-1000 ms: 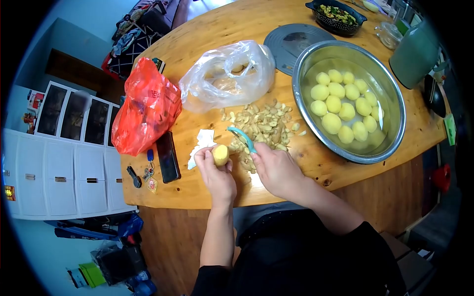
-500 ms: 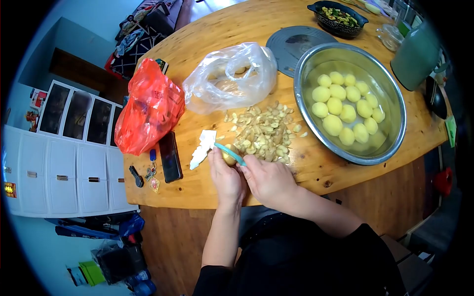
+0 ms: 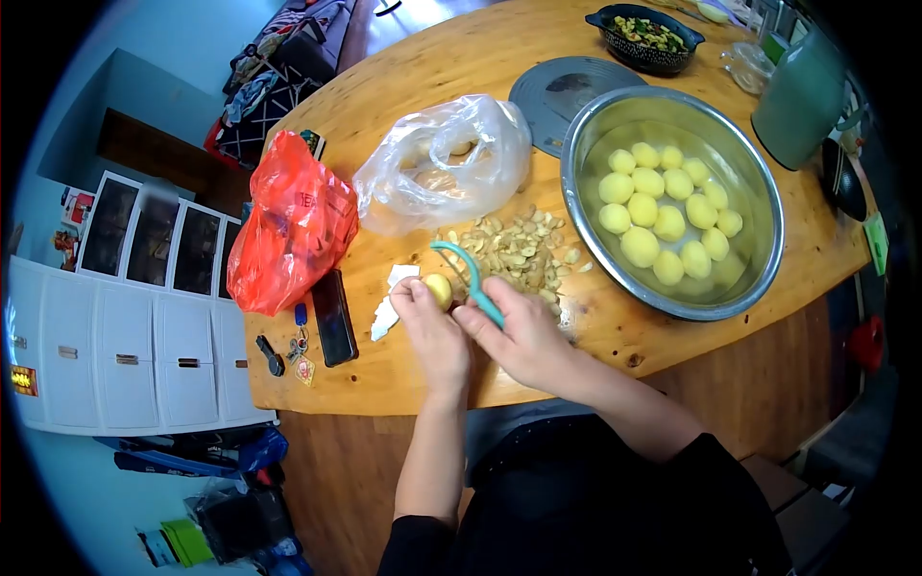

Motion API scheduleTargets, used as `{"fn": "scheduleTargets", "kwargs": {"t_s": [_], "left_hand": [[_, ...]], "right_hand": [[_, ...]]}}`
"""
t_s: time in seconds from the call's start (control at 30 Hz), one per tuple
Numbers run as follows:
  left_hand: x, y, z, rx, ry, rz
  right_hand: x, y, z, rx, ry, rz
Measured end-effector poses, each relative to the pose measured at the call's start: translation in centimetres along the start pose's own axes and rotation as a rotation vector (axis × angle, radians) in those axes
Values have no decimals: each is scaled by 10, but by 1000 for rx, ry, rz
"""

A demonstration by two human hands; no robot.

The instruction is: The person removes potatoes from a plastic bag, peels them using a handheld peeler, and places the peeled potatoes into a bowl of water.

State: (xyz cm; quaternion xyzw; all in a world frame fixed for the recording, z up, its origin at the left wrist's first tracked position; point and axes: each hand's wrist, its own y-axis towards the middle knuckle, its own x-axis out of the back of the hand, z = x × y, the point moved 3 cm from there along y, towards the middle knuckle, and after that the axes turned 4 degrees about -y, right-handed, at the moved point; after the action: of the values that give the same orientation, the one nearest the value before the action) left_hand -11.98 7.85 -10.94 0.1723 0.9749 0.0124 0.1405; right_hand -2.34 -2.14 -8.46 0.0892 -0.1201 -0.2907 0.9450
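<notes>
Near the table's front edge, my left hand (image 3: 434, 336) is closed around a potato (image 3: 439, 290), which shows a pale yellow patch on top. My right hand (image 3: 519, 331) grips a teal peeler (image 3: 473, 274) by its handle; the curved head points up and away, a little to the right of the potato. Just beyond my hands lies a heap of potato peelings (image 3: 509, 252). A crumpled white tissue (image 3: 386, 317) is beside my left hand. Peeled yellow potatoes (image 3: 669, 223) sit in water in a large metal bowl (image 3: 780, 230) on the right.
Left of my hands are a red plastic bag (image 3: 293, 221), a black phone (image 3: 332, 322) and keys (image 3: 301, 341). A clear plastic bag (image 3: 442, 168) holding potatoes stands beyond the peelings. Farther back are a grey round mat (image 3: 547, 96), a dark dish (image 3: 648, 53) of food and a green jug (image 3: 799, 106).
The peeler has come away from the potato and turned upright in my right hand. The view has shifted slightly. Both hands keep their hold.
</notes>
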Motion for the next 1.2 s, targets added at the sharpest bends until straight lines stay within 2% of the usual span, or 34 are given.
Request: {"fn": "scheduleTargets", "kwargs": {"t_s": [0.03,0.13,0.17,0.2,0.23,0.27,0.33,0.37,0.47,0.6,0.7,0.83,1.2], "left_hand": [[-2,-3,0,-94,152,-30],[-9,-1,-6,-143,176,-26],[-13,-2,-11,17,-9,-34],[-6,2,-5,88,-269,69],[-7,3,-9,131,-340,52],[-9,4,-15,178,-412,36],[-13,3,-24,310,-513,-9],[-14,3,-25,379,-563,-28],[-3,5,-11,359,-669,85],[-10,0,-10,281,-428,-102],[-11,-4,-8,240,-382,-81],[-17,-9,-13,260,-296,-166],[-9,-8,-7,405,-453,-60]], "right_hand": [[-7,-1,3,-80,137,28],[-28,-1,-21,-220,535,66],[-27,-1,-28,-164,452,24],[-20,0,-31,-110,371,-16],[-2,0,-19,-182,131,-3],[17,3,2,-98,-110,-50],[32,8,5,-26,-378,-5],[32,8,9,3,-392,-18],[30,5,17,85,-434,-33],[8,-7,12,240,-528,-49],[-4,-15,7,264,-554,-38],[-10,-18,2,251,-592,3],[8,-4,-7,37,-584,77]]}}
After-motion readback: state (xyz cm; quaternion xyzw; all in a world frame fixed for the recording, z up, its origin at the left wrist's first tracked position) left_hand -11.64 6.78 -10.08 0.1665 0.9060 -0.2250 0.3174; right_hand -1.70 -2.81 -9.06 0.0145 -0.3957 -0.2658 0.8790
